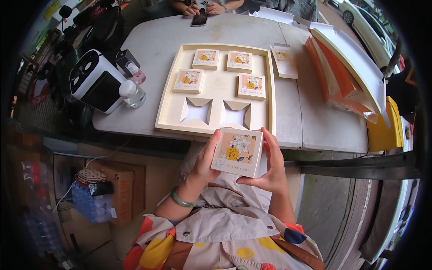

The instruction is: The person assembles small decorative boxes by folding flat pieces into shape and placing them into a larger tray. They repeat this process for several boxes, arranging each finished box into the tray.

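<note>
- Held in the middle of the frame, printed face up: small square cream cardboard box with a floral lid [236, 153].
- Grip closed to box width, pressing from both sides: left hand [206, 157] on one flank, right hand [271, 165] on the other, thumb low.
- Could drop onto the beige garment [227, 229] at lower centre from a slackened grip; could dent at the walls from too hard a squeeze.
- Just above: could jolt the large shallow cream tray [220, 93] by bumping its near rim, close to the edge of the pale grey worktop [290, 119].
- Could crease the folded flaps of two square recesses, left [196, 111] and right [236, 114], by catching a corner.
- Upper left: could tip the rounded clear bottle [133, 94] with a wide left-arm sweep.
</note>
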Demonstrator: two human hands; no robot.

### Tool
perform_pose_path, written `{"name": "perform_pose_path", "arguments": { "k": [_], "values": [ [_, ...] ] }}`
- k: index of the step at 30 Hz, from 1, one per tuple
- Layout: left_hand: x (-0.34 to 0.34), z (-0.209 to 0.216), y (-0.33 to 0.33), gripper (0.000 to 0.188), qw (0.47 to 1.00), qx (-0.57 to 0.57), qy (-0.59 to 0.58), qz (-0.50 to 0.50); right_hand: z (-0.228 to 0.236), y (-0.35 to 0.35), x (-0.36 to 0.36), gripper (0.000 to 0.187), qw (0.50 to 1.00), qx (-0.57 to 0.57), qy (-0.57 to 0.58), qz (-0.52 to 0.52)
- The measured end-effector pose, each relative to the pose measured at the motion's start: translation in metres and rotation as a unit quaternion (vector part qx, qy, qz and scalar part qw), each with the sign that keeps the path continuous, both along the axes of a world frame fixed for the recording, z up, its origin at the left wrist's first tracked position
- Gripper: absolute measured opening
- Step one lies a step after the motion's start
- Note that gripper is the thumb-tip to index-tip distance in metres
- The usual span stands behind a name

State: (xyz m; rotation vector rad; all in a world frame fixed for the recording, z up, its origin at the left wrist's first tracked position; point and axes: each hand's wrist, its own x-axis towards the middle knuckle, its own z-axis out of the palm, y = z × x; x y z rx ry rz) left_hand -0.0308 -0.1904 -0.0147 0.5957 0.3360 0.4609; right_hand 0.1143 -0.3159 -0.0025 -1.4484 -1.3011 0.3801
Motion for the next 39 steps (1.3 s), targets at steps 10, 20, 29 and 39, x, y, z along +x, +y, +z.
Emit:
{"name": "perform_pose_path", "arguments": {
  "k": [10,20,29,39],
  "values": [
    [-0.003,-0.003,0.013,0.074,0.940,0.325,0.101,0.032,0.018,-0.001,0.003,0.113,0.992,-0.006,-0.122,-0.032],
    [-0.008,0.019,0.015,0.091,0.770,0.611,0.184,0.018,0.019,0.011,-0.013,0.099,0.983,0.017,-0.179,-0.027],
    [-0.008,0.038,0.093,0.080,0.614,0.663,0.311,0.294,-0.024,0.027,0.041,0.075,0.973,0.021,-0.098,-0.206],
    [0.014,0.008,0.099,0.081,0.493,0.726,0.451,0.163,-0.082,0.043,0.050,0.033,0.974,0.046,0.075,-0.211]
  ]
}}
